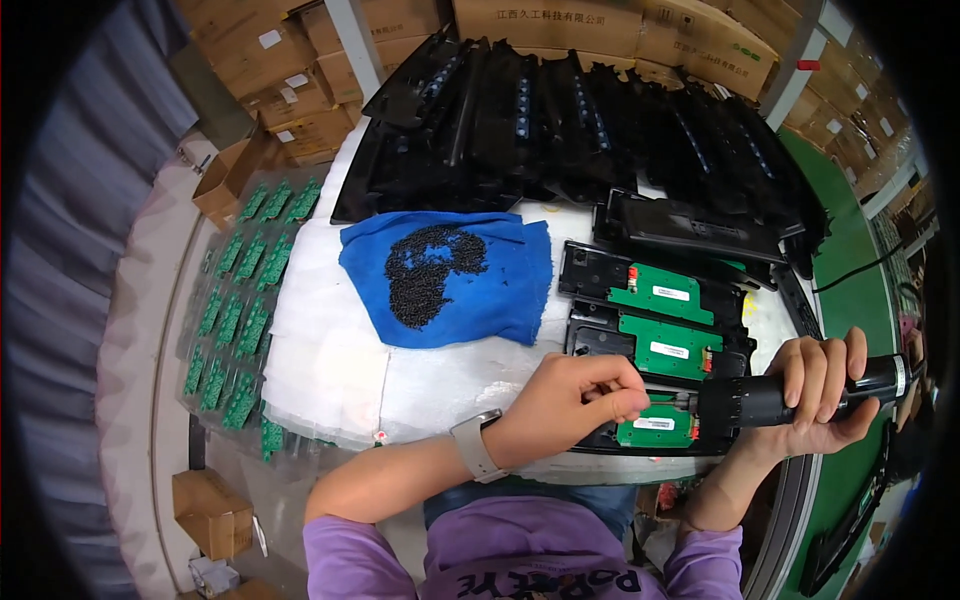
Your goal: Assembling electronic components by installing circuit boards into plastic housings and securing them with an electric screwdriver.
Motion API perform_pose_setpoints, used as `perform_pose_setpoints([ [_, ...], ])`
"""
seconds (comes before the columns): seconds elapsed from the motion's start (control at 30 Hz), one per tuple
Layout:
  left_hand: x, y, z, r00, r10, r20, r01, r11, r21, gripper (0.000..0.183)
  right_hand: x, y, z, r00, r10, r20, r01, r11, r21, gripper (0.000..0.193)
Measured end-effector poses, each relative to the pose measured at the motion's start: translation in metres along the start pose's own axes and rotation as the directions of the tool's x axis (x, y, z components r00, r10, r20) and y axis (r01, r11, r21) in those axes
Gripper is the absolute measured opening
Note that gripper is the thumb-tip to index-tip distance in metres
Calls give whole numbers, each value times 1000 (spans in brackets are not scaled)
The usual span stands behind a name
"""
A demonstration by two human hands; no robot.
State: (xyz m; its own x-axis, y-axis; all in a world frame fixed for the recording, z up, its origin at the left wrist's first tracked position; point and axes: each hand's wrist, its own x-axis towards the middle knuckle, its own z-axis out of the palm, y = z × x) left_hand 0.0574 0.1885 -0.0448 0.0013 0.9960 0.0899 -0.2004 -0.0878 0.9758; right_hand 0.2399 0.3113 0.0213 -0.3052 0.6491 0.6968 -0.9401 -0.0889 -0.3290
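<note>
My right hand is wrapped round a black electric screwdriver, held almost level with its bit toward the left. Close to the bit, the fingers of my left hand are pinched together; anything between them is too small to make out. Beneath both hands lies the nearest black plastic housing with a green circuit board, partly covered by the left hand and the tool. Two similar housings with green boards are lined up beyond it. Left of them, a blue cloth bears a heap of small black screws.
Long black plastic parts are piled along the table's far side. Sheets of green circuit boards lie beyond its left edge. Cardboard boxes are stacked at the back, and a green surface runs along the right. White padding covers the table.
</note>
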Motion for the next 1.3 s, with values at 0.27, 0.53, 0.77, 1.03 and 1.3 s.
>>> perform_pose_setpoints([
  [0.27, 0, 7, -5, 999, -36, -32, 39, 993, 108, 10, -4, 6, 0, 1000, -8, -10, 7, 998, -67, 29],
  [0.53, 0, 4, -3, 998, -42, -42, 48, 988, 147, 8, -9, 8, 3, 997, 54, -61, -62, 990, -128, 29],
  [0.77, -1, 3, -1, 993, -99, -58, 97, 995, -31, 10, -12, 12, 5, 988, 28, -153, -39, 997, -69, 28],
  [1.03, -7, 10, 4, 927, 326, -184, -243, 899, 364, 26, -6, 14, -4, 957, 138, -255, -110, 987, 121, 27],
  [1.3, -80, 54, -119, 828, 559, 38, -107, 91, 990, 16, -2, 5, -13, 949, 184, -255, -137, 972, 192, 22],
])
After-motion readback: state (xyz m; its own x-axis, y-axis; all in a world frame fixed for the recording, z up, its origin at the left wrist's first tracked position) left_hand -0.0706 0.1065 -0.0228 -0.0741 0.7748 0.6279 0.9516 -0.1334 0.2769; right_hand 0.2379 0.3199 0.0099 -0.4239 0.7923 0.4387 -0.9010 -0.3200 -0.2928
